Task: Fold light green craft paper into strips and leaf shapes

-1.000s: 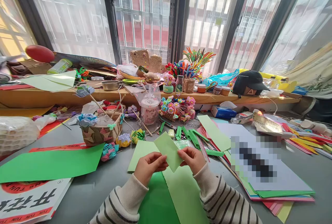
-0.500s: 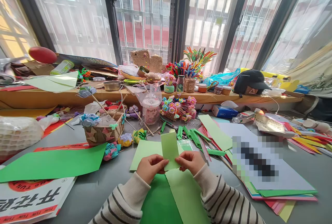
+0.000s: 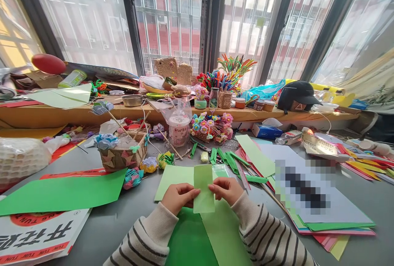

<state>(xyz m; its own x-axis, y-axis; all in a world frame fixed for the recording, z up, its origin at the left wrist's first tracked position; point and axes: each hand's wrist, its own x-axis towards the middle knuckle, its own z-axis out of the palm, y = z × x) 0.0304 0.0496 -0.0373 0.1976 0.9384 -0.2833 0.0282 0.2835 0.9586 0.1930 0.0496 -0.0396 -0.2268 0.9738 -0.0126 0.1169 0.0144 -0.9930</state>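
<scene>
A small light green paper rectangle [image 3: 203, 188] is held upright between my two hands. My left hand [image 3: 178, 197] pinches its left edge between thumb and fingers. At the right edge, my right hand [image 3: 227, 190] grips it the same way. Beneath and behind it lies a larger light green sheet [image 3: 174, 177]. Nearer to me, a dark green sheet [image 3: 191, 237] and a light green strip [image 3: 226, 233] lie side by side on the grey table, between my forearms.
Several folded green strips [image 3: 230, 161] lie beyond my right hand, beside a ruler [image 3: 243, 175]. A paper stack [image 3: 314, 188] is at the right. On the left are a bright green sheet [image 3: 67, 192] and a basket [image 3: 123, 157] with paper flowers. A lidded cup [image 3: 179, 128] stands behind.
The held paper rectangle has come down and slightly right, uncovering a small pale yellow item behind it. Both hands keep their pinch, with the grip now nearer the paper's middle.
</scene>
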